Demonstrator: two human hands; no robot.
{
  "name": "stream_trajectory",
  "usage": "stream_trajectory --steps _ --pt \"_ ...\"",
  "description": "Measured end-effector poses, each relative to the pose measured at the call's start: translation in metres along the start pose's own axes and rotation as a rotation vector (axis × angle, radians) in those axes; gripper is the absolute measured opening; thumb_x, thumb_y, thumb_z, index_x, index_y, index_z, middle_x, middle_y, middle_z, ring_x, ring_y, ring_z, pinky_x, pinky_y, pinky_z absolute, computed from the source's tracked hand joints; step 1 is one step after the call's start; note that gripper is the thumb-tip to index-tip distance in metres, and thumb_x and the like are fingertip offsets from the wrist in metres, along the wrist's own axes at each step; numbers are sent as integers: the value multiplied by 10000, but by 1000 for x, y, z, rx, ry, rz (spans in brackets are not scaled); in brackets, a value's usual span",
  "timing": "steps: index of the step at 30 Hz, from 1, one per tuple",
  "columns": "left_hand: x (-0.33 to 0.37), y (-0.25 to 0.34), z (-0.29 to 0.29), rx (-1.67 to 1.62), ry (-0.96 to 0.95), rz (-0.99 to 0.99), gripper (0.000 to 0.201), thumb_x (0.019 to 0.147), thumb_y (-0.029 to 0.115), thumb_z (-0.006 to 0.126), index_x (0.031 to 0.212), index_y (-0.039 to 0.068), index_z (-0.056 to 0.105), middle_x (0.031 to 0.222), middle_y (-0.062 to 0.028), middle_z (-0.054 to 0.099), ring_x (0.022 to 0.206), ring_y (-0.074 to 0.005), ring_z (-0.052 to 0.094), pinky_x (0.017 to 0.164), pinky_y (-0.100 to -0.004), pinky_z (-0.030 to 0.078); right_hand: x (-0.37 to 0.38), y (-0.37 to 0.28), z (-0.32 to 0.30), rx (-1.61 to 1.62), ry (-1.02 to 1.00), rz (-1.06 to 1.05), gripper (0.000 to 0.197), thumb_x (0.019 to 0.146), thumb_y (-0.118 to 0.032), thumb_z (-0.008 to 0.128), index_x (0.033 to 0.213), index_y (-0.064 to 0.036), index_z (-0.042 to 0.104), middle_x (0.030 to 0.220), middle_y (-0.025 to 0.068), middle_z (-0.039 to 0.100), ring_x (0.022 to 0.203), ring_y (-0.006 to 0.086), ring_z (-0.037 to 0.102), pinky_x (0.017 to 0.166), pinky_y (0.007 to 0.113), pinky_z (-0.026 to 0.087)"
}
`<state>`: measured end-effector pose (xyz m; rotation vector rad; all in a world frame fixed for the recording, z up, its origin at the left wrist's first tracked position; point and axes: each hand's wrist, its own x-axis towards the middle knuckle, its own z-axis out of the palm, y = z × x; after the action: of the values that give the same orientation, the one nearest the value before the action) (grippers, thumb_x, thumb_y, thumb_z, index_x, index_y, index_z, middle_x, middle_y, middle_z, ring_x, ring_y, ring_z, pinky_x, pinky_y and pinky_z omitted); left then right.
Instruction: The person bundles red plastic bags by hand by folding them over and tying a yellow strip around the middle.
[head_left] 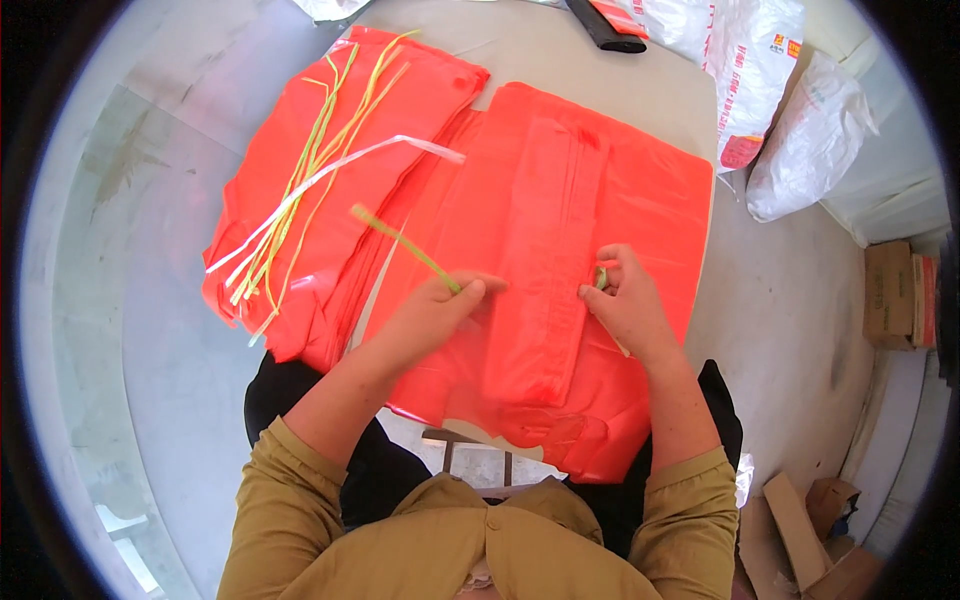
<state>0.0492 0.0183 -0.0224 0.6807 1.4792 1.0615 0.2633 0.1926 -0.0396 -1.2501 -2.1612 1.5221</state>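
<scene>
A long folded bundle of red plastic bags (545, 230) lies lengthwise on a wider stack of red plastic sheets (665, 190). On the left of the bundle, my left hand (440, 315) is closed on a yellow-green plastic strip (405, 243), whose free end sticks out up and to the left. My right hand (632, 305) sits at the bundle's right side, fingers pinched on a short green strip end (600, 277). Whether both ends belong to one strip under the bundle is hidden.
Another red plastic stack (265, 170) stands to the left, with several loose yellow and white strips (310, 180) on top. White printed sacks (755, 70) and a black roll-like object (610, 35) are at the back right. Cardboard boxes (888, 295) stand far right.
</scene>
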Motion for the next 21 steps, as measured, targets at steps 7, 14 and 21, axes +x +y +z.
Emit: stream_trajectory --steps 7,14,21 --pt "-18 -3 -28 352 -221 -69 329 1072 276 452 1016 22 653 889 -48 674 801 -129 637 763 -275 518 -33 -20 -19 -112 -351 31 448 857 -120 703 1247 -26 503 834 130 641 785 233 643 730 350 511" --pt "-7 4 -24 23 93 -27 330 1088 282 421 1032 42 641 912 -60 687 771 -114 634 696 -258 505 -26 -8 -46 -357 -50 -124 152 896 -72 645 1020 14 658 840 120 676 741 212 646 684 342 501" --pt "8 -3 -10 -266 192 50 354 1092 309 405 1191 31 601 1093 -94 696 892 -139 657 757 -257 522 -22 -8 -53 -602 271 -253 121 879 -106 675 931 3 683 882 143 657 810 320 634 722 400 499"
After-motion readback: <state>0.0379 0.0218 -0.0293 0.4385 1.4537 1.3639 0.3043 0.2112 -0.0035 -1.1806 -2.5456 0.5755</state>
